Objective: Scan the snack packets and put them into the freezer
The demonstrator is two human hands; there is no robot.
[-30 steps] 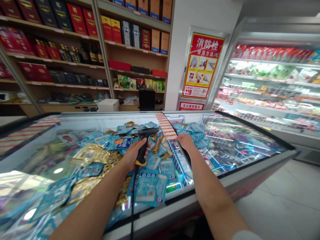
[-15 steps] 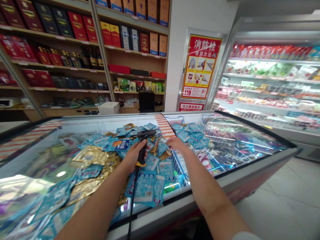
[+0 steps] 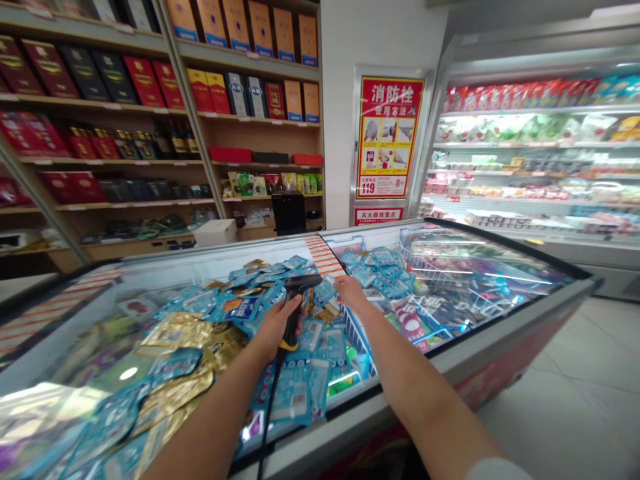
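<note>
Handheld scanner (image 3: 292, 325) of black plastic, pistol-shaped with yellow trim, sits in the left hand (image 3: 273, 331), whose fingers are wrapped tight around its handle; a thin black cord (image 3: 273, 400) drops from the grip towards the wearer. Beyond that grip and to its right, the right hand (image 3: 351, 293) has its fingers nearly closed, tips at the edge of a blue packet (image 3: 325, 291); whether they pinch it I cannot tell. Below both hands is a glass-topped chest (image 3: 480, 353) with a pale, smooth front rim. Just nearer than the right hand, a wire basket (image 3: 357, 333) shows through the glass, with green and blue packages in it. Left of the scanner grip lie gold packets (image 3: 175, 328), crinkled and shiny as foil; flat rectangular blue packets (image 3: 295, 393) spread nearer the wearer. Past the right fingertips runs a red-and-white striped strip (image 3: 323, 255).
</note>
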